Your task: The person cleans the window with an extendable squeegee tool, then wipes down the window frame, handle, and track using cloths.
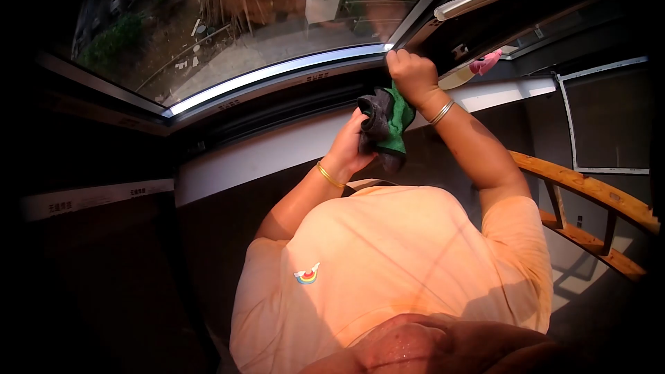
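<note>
1. The left hand [348, 149] is gripping the cloth [397, 125]; if this grip is loosening, the cloth could be slipping down.
2. Between both hands, it is looking soft and bunched, green with dark grey folds.
3. The right hand [413, 75] is curling at the window frame [332, 55]; whether it is also pinching the cloth, I cannot tell.

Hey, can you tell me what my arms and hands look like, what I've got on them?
Both your left hand and right hand are ungloved. The left wrist has a gold-coloured bangle; the right has thin, shiny, pale metallic bands. Your short peach sleeves leave the forearms uncovered.
</note>
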`<action>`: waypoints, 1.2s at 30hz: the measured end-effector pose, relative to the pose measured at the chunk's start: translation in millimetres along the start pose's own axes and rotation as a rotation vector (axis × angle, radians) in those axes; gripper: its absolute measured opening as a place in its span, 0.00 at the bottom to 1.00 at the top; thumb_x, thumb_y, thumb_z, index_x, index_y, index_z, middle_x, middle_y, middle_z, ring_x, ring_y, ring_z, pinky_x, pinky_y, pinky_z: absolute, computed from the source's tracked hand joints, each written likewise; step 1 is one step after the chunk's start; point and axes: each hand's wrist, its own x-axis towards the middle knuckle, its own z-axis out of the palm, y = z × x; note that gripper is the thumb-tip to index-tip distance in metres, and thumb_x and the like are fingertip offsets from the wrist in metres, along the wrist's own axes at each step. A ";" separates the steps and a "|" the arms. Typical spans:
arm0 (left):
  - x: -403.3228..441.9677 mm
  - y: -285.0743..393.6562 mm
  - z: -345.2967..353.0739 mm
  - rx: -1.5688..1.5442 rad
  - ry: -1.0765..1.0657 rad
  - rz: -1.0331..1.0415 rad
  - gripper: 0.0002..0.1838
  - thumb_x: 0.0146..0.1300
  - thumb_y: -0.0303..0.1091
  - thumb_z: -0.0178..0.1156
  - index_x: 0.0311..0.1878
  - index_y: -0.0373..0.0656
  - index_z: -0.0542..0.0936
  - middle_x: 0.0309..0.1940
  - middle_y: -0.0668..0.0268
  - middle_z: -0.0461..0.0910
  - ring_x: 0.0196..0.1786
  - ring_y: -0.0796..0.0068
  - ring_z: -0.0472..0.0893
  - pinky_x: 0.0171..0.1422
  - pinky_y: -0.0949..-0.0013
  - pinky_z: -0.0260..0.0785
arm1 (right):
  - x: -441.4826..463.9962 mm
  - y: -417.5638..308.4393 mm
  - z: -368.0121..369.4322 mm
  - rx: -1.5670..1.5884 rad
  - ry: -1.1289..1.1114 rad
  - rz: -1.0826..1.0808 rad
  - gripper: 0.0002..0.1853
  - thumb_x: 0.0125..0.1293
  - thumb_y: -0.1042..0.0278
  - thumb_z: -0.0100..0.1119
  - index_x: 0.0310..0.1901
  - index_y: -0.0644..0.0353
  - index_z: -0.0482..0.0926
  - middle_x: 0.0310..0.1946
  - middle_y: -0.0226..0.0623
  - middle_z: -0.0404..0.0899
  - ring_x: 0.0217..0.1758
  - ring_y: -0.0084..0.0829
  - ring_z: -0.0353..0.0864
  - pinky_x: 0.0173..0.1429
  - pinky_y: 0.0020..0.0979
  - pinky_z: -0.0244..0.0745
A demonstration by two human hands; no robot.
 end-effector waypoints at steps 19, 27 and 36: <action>-52.3 43.4 -33.2 -0.029 0.099 0.170 0.15 0.74 0.33 0.48 0.60 0.52 0.73 0.51 0.68 0.79 0.52 0.69 0.80 0.57 0.59 0.75 | 12.7 -79.0 21.2 0.684 -0.098 0.629 0.16 0.64 0.64 0.59 0.50 0.60 0.69 0.29 0.53 0.83 0.32 0.56 0.84 0.36 0.50 0.79; -123.0 74.3 -57.3 -0.056 0.095 0.378 0.20 0.78 0.42 0.44 0.61 0.41 0.75 0.54 0.59 0.81 0.56 0.61 0.79 0.66 0.55 0.71 | 62.7 -163.8 -10.4 0.759 -0.056 0.393 0.21 0.61 0.60 0.65 0.44 0.63 0.65 0.25 0.46 0.82 0.27 0.47 0.85 0.29 0.43 0.80; -224.7 102.3 -93.5 -0.089 0.243 0.653 0.20 0.72 0.40 0.50 0.61 0.40 0.76 0.55 0.58 0.81 0.58 0.59 0.79 0.68 0.53 0.69 | 139.7 -278.4 -55.3 0.899 -0.045 0.042 0.20 0.64 0.59 0.63 0.45 0.62 0.65 0.31 0.42 0.82 0.28 0.43 0.85 0.28 0.40 0.80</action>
